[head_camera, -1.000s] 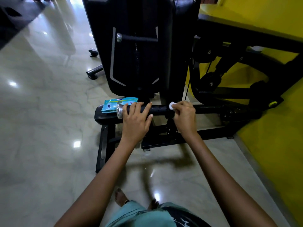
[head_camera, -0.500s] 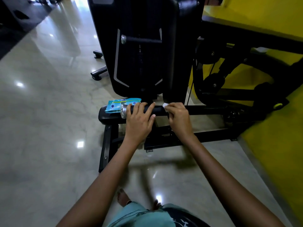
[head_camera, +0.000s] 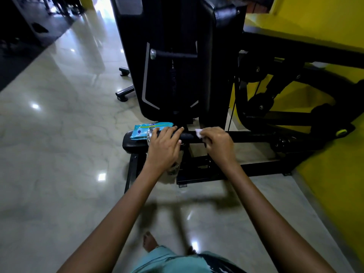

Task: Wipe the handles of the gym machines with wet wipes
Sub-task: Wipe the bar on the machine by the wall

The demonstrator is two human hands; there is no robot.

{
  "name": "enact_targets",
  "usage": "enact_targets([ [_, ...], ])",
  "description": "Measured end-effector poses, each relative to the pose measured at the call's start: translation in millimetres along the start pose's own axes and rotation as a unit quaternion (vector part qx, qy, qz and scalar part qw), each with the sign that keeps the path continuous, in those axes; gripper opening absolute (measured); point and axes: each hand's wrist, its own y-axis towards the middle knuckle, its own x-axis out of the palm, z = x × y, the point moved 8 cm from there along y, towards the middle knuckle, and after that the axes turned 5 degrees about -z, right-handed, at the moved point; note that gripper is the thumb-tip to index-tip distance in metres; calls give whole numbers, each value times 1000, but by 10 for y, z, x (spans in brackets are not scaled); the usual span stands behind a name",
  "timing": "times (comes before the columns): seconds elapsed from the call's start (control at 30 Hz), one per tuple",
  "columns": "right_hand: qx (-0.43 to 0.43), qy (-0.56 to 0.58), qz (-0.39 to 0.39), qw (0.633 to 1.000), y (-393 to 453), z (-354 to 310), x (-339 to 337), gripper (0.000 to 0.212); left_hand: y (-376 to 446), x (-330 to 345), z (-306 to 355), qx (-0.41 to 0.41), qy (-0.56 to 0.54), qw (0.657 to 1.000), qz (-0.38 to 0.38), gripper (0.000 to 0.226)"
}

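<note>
A black horizontal machine handle [head_camera: 188, 135] with a silver end cap [head_camera: 149, 134] runs across the middle of the view. My left hand [head_camera: 164, 149] lies over its left end, fingers draped over the grip. My right hand [head_camera: 217, 143] holds a white wet wipe [head_camera: 199, 133] against the handle just right of the left hand, fingers curled round the wipe. A blue pack of wet wipes [head_camera: 151, 130] lies on the black seat pad [head_camera: 132, 144] behind the handle's left end.
The black machine body [head_camera: 177, 66] stands right behind the handle, with a second short handle [head_camera: 173, 54] higher up. Black frame bars [head_camera: 256, 168] run along the floor to a yellow wall [head_camera: 334, 174]. Glossy marble floor [head_camera: 59, 144] spreads left. My bare foot [head_camera: 149, 242] is below.
My right hand with the wipe has slid left along the handle toward the left hand. The left hand stays on the handle's end. The view has shifted slightly.
</note>
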Motion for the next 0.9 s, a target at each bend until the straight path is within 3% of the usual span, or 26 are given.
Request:
enact_targets([
  [0.13, 39, -31, 6, 999, 72, -65, 71, 18, -47, -36, -252, -45, 5, 999, 16, 50],
  [0.33, -62, 17, -14, 998, 3, -334, 153, 18, -133, -35, -306, -51, -41, 997, 47, 50],
  [0.5, 15, 3, 26, 1000, 35, -131, 58, 20, -143, -1, -316, -63, -49, 995, 58, 50],
  [0.73, -69, 40, -21, 997, -1, -366, 198, 24, -150, 3, -317, -59, -61, 994, 66, 49],
  [0.9, -57, -71, 6, 996, -32, -159, -34, 16, -157, 8, -319, -59, -70, 993, 72, 49],
])
